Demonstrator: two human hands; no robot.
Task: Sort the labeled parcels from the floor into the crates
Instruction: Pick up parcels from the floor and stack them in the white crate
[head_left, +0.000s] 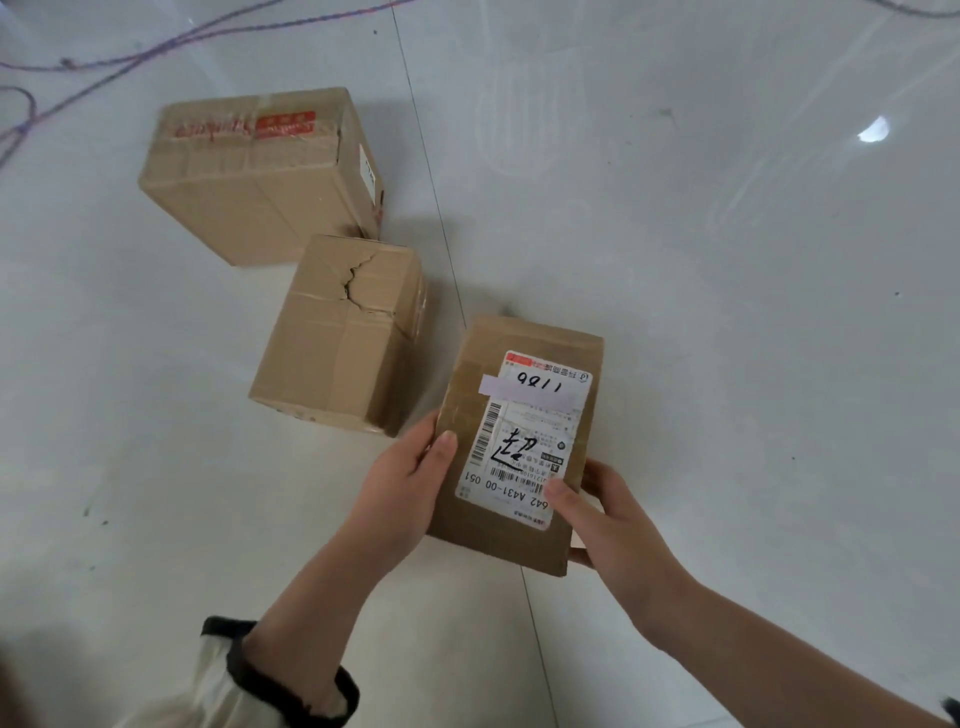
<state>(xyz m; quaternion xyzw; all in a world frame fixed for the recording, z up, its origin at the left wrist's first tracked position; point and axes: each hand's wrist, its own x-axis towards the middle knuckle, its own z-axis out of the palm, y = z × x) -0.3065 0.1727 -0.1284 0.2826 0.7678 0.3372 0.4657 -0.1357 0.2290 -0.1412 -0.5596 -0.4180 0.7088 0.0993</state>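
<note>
I hold a small brown cardboard parcel above the floor, its white shipping label facing up with handwritten marks on it. My left hand grips its left edge, thumb on top. My right hand grips the near right corner, thumb on the label. Two more cardboard parcels lie on the floor to the left: a torn-topped one close by and a larger taped one behind it. No crate is in view.
The floor is pale glossy tile with a seam line running from the top centre toward me. Purple cables trail across the far left corner.
</note>
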